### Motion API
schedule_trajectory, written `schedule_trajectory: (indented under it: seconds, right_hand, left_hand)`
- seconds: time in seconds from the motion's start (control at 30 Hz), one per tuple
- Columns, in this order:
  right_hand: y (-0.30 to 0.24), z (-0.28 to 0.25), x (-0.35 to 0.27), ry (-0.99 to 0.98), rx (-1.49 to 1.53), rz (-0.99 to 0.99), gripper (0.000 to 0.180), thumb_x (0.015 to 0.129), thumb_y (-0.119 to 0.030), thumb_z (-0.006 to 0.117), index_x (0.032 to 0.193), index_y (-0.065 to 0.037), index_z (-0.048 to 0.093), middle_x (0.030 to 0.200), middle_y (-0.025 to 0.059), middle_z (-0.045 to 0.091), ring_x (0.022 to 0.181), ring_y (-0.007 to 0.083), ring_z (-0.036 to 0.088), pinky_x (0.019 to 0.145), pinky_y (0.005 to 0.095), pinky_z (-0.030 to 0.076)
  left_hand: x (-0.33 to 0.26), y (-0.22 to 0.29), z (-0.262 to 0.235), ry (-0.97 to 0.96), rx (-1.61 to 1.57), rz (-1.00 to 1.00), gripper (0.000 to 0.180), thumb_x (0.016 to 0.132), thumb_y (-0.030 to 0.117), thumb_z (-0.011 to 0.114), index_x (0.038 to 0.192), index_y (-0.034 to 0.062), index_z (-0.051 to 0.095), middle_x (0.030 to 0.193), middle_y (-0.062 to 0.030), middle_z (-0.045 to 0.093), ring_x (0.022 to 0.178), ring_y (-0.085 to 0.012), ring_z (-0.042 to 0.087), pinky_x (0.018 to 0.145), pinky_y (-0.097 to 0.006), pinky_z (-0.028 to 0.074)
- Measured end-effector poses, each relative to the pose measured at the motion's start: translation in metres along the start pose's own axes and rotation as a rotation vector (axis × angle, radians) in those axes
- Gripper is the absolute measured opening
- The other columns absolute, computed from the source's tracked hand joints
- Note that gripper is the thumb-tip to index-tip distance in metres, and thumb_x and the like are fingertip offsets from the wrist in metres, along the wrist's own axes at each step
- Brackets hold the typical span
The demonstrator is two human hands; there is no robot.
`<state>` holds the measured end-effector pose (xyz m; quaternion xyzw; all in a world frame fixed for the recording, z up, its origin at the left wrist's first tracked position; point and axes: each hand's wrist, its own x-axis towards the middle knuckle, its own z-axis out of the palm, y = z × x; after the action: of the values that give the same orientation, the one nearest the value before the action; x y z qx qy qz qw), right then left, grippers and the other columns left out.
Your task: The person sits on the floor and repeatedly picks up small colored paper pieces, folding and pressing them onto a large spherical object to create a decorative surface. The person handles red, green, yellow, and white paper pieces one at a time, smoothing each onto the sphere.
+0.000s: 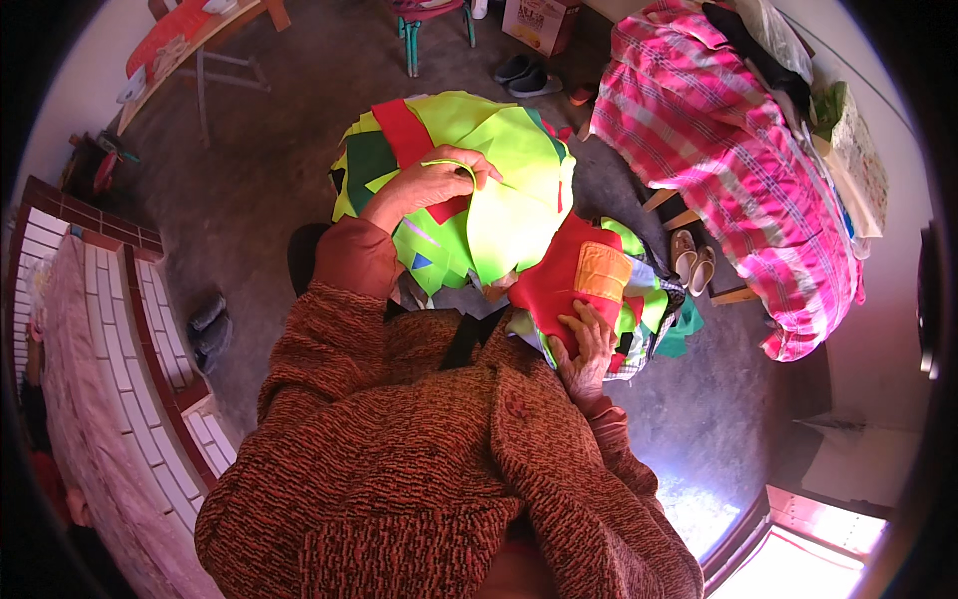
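A: How to handle the yellow cloth (514,225), up at the upper centre of the frame?
B: Lift by the edge with the left hand (427,187). Apparently clamped on that thin rim with bent fingers, so best to raise slowly, without dragging the pile (459,115) along.
A: And with the right hand (587,351)?
B: Resting on the red cloth (554,265), right of centre, with fingers slightly apart. Cannot tell about any pinch underneath. Best to press lightly and hold flat against slipping.
A: What materials to expect?
B: For the yellow, smooth and limp, probably easy to crease; curling at the fingers in a narrow band. For the red, matt, with a squarish orange patch (603,270). In the pile, overlapping offcuts: pointed corners, strips, broad panels in lime, green and red.
A: Anything rougher?
B: Just the coat (399,439), lower centre: thick, nubbly, rust and dark. Worth guarding against snags there.
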<state>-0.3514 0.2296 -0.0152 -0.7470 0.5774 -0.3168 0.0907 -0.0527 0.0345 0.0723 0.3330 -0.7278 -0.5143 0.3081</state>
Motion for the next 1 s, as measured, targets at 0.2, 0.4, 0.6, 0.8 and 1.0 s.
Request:
schedule_trajectory:
  seconds: [0.2,0.4,0.6,0.8,1.0]
  right_hand:
    - [0.000,0.000,0.000,0.002,-0.008,0.001,0.034,0.071,-0.024,0.074,0.103,-0.012,0.066,0.125,0.0079,0.057,0.120,0.0279,0.049,0.099,0.0437,0.032]
    - [-0.001,0.000,-0.001,0.005,-0.015,0.002,0.034,0.071,-0.024,0.074,0.102,-0.012,0.066,0.125,0.0080,0.057,0.119,0.0279,0.049,0.099,0.0435,0.032]
    - [0.001,0.001,0.001,0.009,-0.031,-0.008,0.034,0.072,-0.026,0.074,0.102,-0.012,0.065,0.125,0.0078,0.057,0.119,0.0273,0.050,0.098,0.0432,0.033]
    - [0.004,-0.001,0.000,0.008,-0.033,-0.001,0.036,0.072,-0.028,0.074,0.103,-0.012,0.065,0.125,0.0079,0.057,0.120,0.0277,0.049,0.099,0.0439,0.033]
    - [0.005,0.000,-0.002,0.010,-0.016,-0.002,0.043,0.071,-0.026,0.074,0.109,-0.010,0.062,0.126,0.0097,0.055,0.121,0.0285,0.048,0.099,0.0442,0.033]
  left_hand:
    - [-0.003,-0.010,-0.014,0.131,-0.009,-0.011,0.010,0.080,-0.007,0.054,0.083,0.0024,0.056,0.109,-0.0083,0.064,0.098,-0.0133,0.056,0.084,-0.027,0.045]
    - [-0.004,-0.003,-0.011,0.373,0.023,-0.089,0.026,0.077,-0.011,0.053,0.098,0.0048,0.059,0.106,-0.0049,0.062,0.088,-0.0123,0.058,0.077,-0.027,0.049]
    - [-0.017,-0.033,-0.038,0.874,0.083,0.069,0.031,0.080,-0.014,0.050,0.104,0.0048,0.057,0.094,-0.0047,0.061,0.079,-0.0107,0.060,0.068,-0.024,0.051]
    - [-0.009,0.007,0.030,0.925,0.139,0.267,0.021,0.083,-0.010,0.055,0.099,0.0031,0.057,0.110,-0.0085,0.062,0.096,-0.0136,0.059,0.083,-0.026,0.048]
    - [-0.004,0.004,0.145,0.243,0.207,0.211,0.027,0.075,0.002,0.069,0.100,0.0049,0.058,0.111,-0.0116,0.062,0.100,-0.0211,0.061,0.088,-0.032,0.048]
